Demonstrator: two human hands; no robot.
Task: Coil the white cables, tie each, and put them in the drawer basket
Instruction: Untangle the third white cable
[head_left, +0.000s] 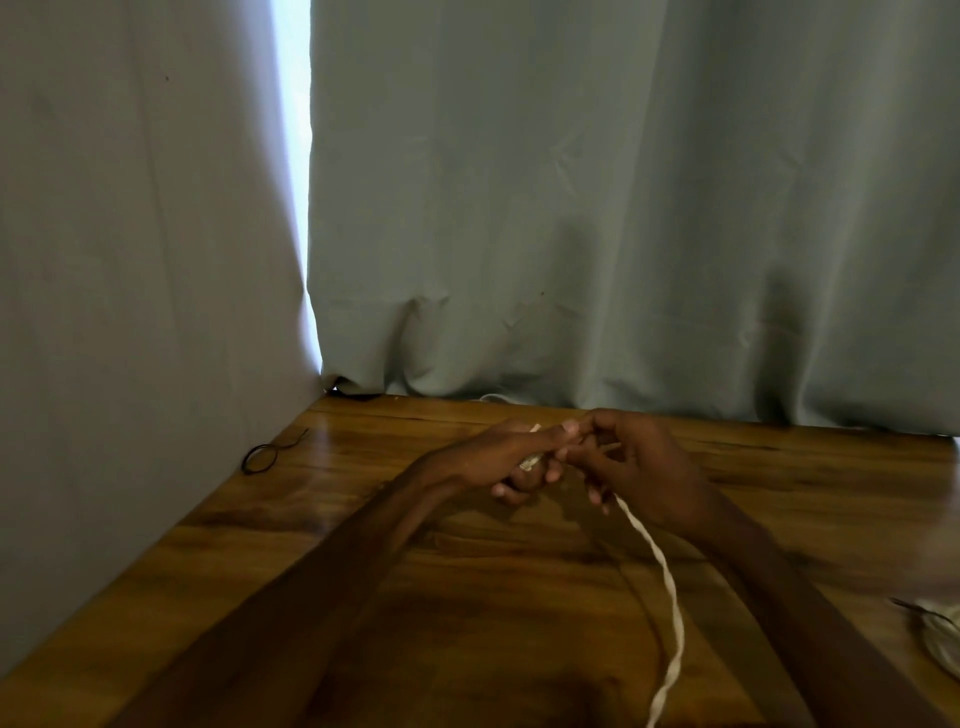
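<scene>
A white cable hangs from my hands and runs down over the wooden table to the frame's bottom edge. My left hand grips a small bundle of the cable, a bit of white showing between its fingers. My right hand meets it fingertip to fingertip and pinches the cable where the loose length leaves. Both hands are held just above the table's middle. How many turns lie in the bundle is hidden by the fingers.
A thin black tie loop lies at the table's left edge by the grey curtain. Another white cable with a dark tie sits at the right edge. A white bit shows under the curtain hem.
</scene>
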